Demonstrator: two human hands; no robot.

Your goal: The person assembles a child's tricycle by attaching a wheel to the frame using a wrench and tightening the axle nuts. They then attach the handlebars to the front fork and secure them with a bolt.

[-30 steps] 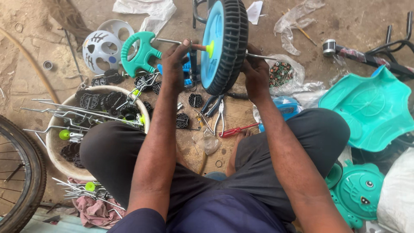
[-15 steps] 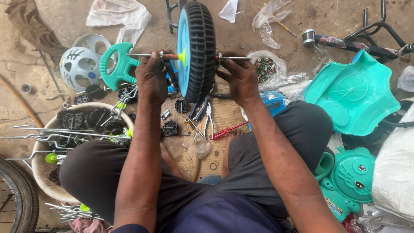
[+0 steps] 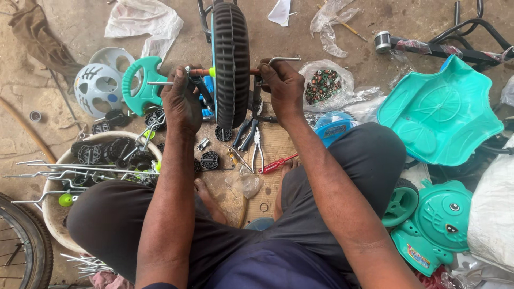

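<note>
Gripping the thin metal axle rod [image 3: 170, 83] in our clenched left hand [image 3: 182, 99] and its bent far end in our closed right hand [image 3: 282, 85], we held the black ribbed plastic wheel with a blue hub [image 3: 231, 59] upright between them, on edge above the ground. Just left of the left hand lay a turquoise plastic steering wheel [image 3: 140, 85]. Near us, below the wheel, pliers [image 3: 257, 147] and a red-handled screwdriver [image 3: 277, 164] rested on cardboard. Far right sat a turquoise plastic seat [image 3: 439, 115]; left, a white basin of black parts [image 3: 53, 214].
</note>
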